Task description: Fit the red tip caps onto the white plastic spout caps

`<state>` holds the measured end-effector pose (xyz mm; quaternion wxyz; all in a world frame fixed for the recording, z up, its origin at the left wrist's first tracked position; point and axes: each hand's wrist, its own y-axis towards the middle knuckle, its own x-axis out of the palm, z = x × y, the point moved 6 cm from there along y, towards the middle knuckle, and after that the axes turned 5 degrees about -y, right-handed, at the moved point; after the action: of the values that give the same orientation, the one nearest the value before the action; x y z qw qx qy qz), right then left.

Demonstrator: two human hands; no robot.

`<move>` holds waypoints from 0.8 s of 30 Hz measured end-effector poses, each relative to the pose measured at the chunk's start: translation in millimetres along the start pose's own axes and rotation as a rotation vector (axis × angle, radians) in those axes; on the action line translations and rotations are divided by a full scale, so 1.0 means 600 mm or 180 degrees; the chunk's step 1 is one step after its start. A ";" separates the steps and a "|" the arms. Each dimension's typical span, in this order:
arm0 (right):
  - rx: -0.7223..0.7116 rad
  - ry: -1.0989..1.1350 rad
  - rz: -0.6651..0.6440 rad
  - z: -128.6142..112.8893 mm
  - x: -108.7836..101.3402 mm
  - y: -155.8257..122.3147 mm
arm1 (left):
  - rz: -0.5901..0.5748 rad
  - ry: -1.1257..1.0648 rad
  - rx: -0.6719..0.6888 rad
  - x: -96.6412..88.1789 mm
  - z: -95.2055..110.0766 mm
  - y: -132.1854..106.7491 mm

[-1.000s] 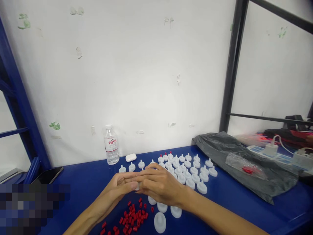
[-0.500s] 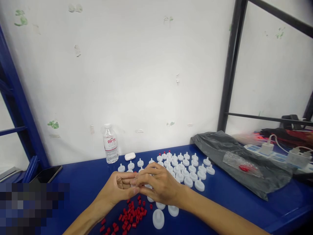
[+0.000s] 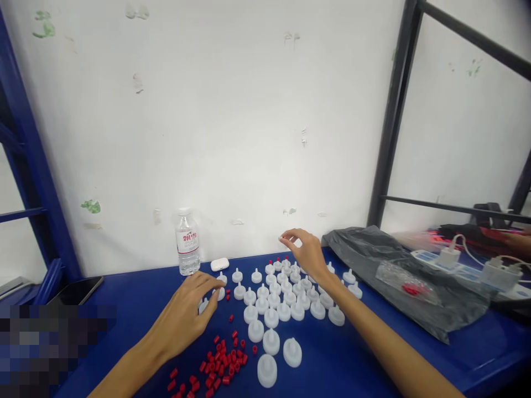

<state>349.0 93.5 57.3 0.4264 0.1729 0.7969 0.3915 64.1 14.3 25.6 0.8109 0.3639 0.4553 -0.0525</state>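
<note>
My left hand (image 3: 186, 315) reaches forward over the blue table (image 3: 136, 301). Its fingers curl down onto a white cap (image 3: 203, 305) at the left end of the rows. Many white caps (image 3: 286, 301) stand in rows in the middle of the table. A few at the far row carry red tips (image 3: 277, 261). My right hand (image 3: 307, 253) is raised above those far caps. Its thumb and forefinger are pinched together, and I cannot make out what is between them. A pile of small red pieces (image 3: 222, 365) lies near my left wrist.
A water bottle (image 3: 187, 243) and a white earbud case (image 3: 219, 264) stand by the wall. A phone (image 3: 81, 290) lies at the left. At the right are a grey bag (image 3: 448, 309), a clear bag of red pieces (image 3: 409, 287) and a power strip (image 3: 456, 262).
My hands, joined over the caps before, have parted. The right one moved up and away to the far rows. The left one moved left onto a cap.
</note>
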 end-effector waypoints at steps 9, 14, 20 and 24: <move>0.0596 -0.0627 -0.0677 0.132 0.046 -0.008 | -0.0254 0.0097 -0.0098 0.020 -0.010 0.000; 0.0611 -0.0758 -0.0978 0.143 0.061 -0.013 | -0.0163 0.0137 -0.0161 0.019 -0.027 0.000; 0.0458 -0.0842 -0.1191 0.133 0.069 -0.016 | -0.0215 0.0181 -0.0197 0.023 -0.028 0.000; 0.0346 -0.0917 -0.1057 0.114 0.060 -0.011 | -0.0281 0.0190 -0.0195 0.026 -0.025 -0.001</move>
<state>384.5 143.8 9.9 0.5844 0.1162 0.7652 0.2437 62.6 27.5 8.3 0.8046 0.3199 0.4963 -0.0633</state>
